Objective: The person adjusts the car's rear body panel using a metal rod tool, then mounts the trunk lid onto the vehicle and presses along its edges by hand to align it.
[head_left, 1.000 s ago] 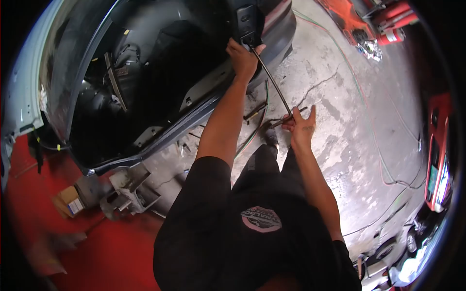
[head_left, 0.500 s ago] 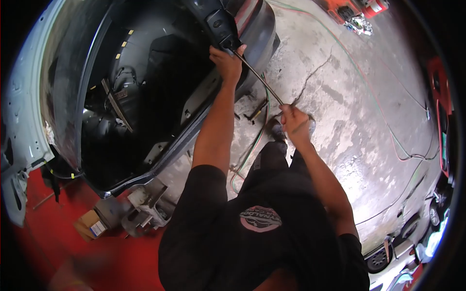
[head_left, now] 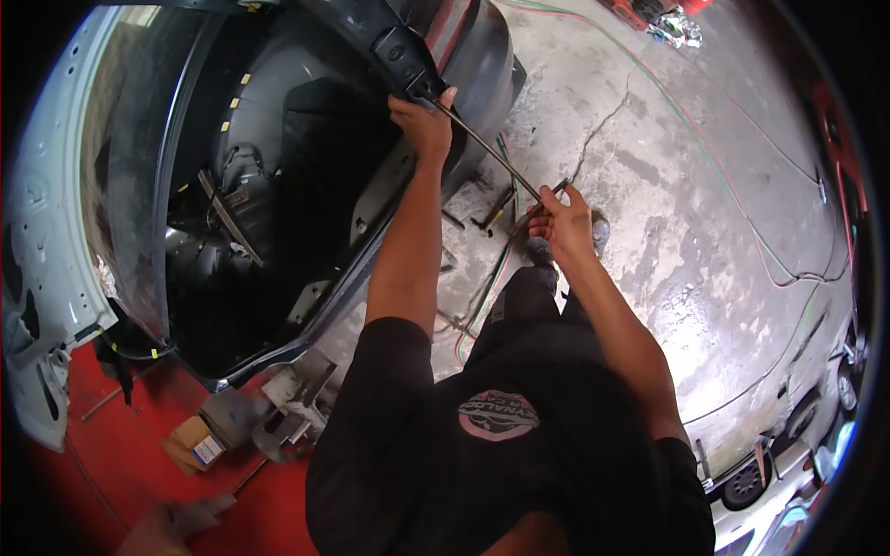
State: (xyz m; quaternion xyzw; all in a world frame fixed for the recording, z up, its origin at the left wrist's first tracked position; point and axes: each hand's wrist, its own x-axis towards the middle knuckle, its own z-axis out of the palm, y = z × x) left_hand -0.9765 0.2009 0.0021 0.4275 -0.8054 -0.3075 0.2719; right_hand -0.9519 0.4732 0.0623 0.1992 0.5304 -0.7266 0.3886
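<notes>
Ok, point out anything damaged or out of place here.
The floor looks damaged: a jagged, dark crack breaks its surface beyond the right hand. Hoses also trail loosely across it, which looks untidy.

rod: smooth metal, slight sheen | shirt: matt cloth | floor: rough concrete | box: matt cardboard | bumper: smooth, plastic-looking, satin

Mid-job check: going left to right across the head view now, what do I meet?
Pale painted metal car panel with holes → brown cardboard box with a white label → bare left hand → long slim metal rod → bare right hand → dark spoked car wheel.
</notes>
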